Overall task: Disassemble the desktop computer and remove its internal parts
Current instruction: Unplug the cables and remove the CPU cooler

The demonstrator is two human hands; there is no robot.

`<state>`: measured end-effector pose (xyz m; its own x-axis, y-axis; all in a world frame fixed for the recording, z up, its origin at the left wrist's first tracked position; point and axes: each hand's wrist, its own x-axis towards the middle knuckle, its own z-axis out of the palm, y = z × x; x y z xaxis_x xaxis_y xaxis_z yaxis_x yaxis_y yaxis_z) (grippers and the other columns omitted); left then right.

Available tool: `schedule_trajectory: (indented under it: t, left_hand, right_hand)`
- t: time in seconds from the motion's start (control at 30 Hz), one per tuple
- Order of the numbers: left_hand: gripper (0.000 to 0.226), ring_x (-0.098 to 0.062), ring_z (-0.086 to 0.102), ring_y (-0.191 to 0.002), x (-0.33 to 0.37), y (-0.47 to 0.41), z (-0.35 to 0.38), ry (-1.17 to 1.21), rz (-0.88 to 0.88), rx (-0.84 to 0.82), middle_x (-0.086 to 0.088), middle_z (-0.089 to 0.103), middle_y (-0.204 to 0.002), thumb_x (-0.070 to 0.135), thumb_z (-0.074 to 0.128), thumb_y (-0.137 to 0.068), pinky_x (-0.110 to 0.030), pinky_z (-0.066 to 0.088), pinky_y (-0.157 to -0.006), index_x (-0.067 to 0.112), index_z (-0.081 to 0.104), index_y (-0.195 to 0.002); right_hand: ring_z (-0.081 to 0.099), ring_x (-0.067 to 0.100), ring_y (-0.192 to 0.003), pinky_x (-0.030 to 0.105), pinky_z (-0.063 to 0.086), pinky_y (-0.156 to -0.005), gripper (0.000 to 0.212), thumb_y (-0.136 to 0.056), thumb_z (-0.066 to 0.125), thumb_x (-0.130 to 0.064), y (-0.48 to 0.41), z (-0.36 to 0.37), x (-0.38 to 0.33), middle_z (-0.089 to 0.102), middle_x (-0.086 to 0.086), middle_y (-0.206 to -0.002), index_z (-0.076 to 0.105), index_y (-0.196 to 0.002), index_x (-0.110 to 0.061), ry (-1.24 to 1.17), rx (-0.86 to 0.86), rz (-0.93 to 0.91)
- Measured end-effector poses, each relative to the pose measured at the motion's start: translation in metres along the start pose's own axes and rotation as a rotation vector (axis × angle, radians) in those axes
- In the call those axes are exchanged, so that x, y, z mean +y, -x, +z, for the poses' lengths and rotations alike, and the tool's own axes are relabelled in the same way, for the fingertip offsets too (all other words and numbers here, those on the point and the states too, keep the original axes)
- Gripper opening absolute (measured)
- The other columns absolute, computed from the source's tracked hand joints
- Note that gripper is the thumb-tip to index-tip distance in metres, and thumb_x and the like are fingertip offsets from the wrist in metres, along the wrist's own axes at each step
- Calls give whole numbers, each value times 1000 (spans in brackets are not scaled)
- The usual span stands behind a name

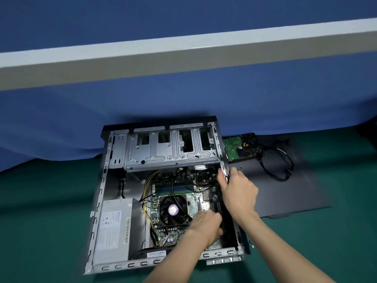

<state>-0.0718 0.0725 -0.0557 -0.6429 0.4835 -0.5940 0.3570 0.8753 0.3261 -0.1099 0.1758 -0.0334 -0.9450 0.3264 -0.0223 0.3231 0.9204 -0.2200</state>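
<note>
Desktop computer (100,201) lies on its side on the green desk (40,221), open face up so the insides are reachable. Side panel (285,190) is already off, flat just right of the case. A green circuit board (231,149) and black cable (283,166) sit near its far end, parked clear of the work.

Right hand (238,193) has a closed grip on a screwdriver (219,162) at the case's right wall. The shaft points up toward the drive cage (163,148) corner, probably at a cage screw.

Left hand (206,225) reaches in beside the CPU fan (173,210), fingers curled down at the motherboard (163,235) right edge. Likely steadying the case or a card; can't tell whether its grip holds anything.

Power supply (114,227), fan and board are all still mounted, so it's early to mid task.
</note>
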Motion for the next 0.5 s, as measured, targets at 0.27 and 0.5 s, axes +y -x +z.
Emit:
schedule_trajectory:
  t: [0.27,0.5]
  left_hand:
    - [17,-29,60,-100,20,-2,-6,-171,-31,-105,-16,64,-107,4,54,-91,-39,50,-88,-4,64,-103]
    - [16,-31,50,-106,12,4,-1,61,-57,15,-15,55,-109,14,52,-92,-41,39,-94,4,55,-105]
  right_hand:
    - [63,33,-72,32,29,-55,44,-97,32,-52,-1,4,1,65,7,-82,48,-87,-12,-24,9,13]
    - [63,32,-72,33,29,-54,40,-98,32,-51,-3,7,2,66,7,-81,38,-82,-15,-60,14,-16]
